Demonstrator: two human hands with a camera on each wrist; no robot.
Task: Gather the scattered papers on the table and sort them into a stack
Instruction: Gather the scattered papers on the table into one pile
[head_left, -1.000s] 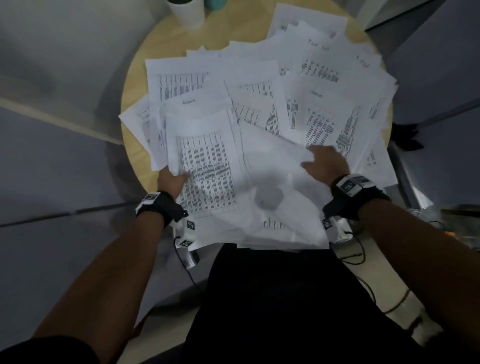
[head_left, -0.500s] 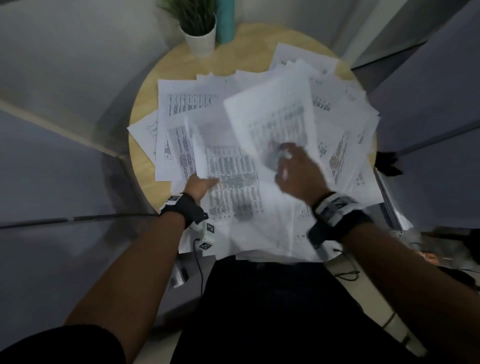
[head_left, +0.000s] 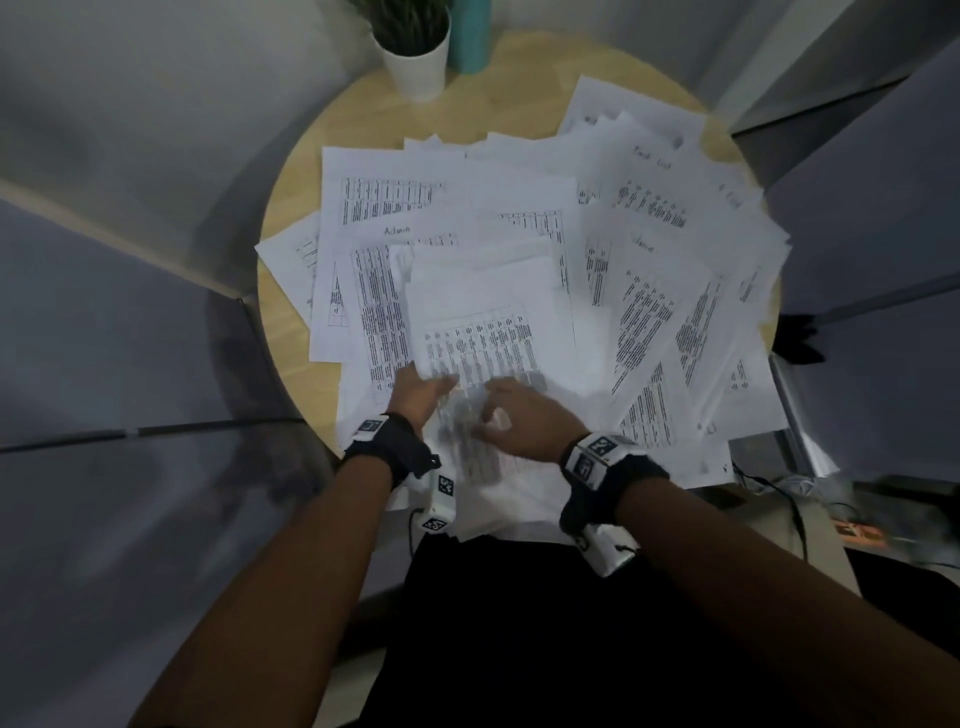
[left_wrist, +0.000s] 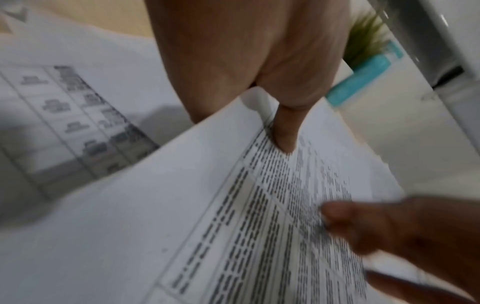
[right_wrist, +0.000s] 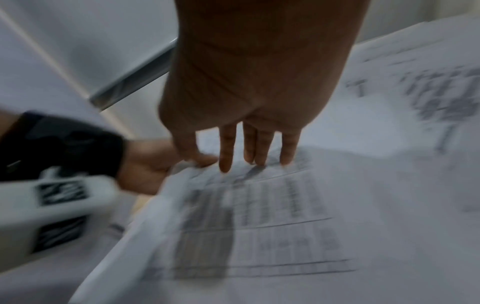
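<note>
Many white printed papers lie scattered and overlapping on a round wooden table. Near me sits a small stack of sheets with a printed table on top. My left hand pinches the stack's near left corner; in the left wrist view its thumb lies on top and the fingers are hidden beneath the stack. My right hand rests beside it, its straight fingers touching the top sheet near its edge.
A white pot with a green plant and a teal bottle stand at the table's far edge. Grey partition walls close in on both sides. Papers overhang the table's near and right edges. Cables and clutter lie at the right.
My right hand lifted a sheet from the right side, carried it left and laid it on the sheets in my left hand. The left hand kept its hold.
</note>
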